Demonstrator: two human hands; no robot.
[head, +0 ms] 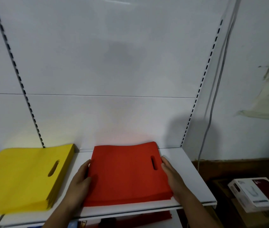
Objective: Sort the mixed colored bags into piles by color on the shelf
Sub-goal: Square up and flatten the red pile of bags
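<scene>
Two piles: yellow bags (21, 180) at 9 o'clock of red bags (125, 175), slots running 12–6; left hand (81, 180), right hand (171, 175) press red edges, fingers straight.

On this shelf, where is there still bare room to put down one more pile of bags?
The widest bare patch lies between the red pile and the right end of the shelf, beside the right hand. The gap between the yellow pile and the red pile is narrow and taken by the left hand.

What I count
One yellow pile (20, 176) left, one red pile (125, 176) right, one shelf (191, 176), my left hand (79, 180), my right hand (171, 175), one white box (258, 193).
</scene>
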